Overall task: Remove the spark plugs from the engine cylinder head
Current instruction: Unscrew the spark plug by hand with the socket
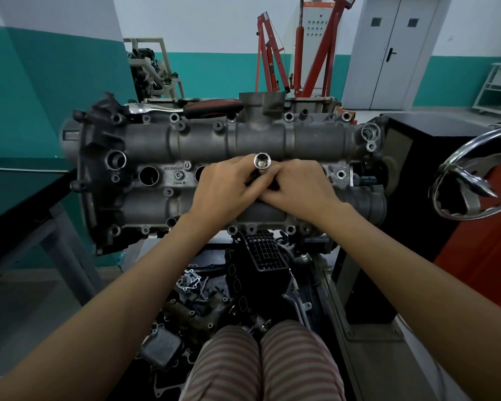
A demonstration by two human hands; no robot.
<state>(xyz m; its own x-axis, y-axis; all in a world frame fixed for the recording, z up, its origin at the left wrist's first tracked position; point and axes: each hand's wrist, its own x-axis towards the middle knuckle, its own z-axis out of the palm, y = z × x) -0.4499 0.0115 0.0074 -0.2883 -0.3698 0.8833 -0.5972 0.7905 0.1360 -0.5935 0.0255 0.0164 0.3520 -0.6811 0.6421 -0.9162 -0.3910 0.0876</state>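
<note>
Rough cast grey cylinder head (203,140), two round plug wells open at left. Both hands meet mid-head: left hand (226,189) and right hand (298,189) curl around one shiny chrome tubular socket (261,161) standing upright. One ratchet (185,107) lies behind.

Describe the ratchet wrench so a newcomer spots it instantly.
Find the grey cylinder head filling the middle of the view. Along its far edge, beyond the hands, lies the ratchet wrench: chrome head and shaft with a dark red-black handle, the only loose tool resting there.
</note>
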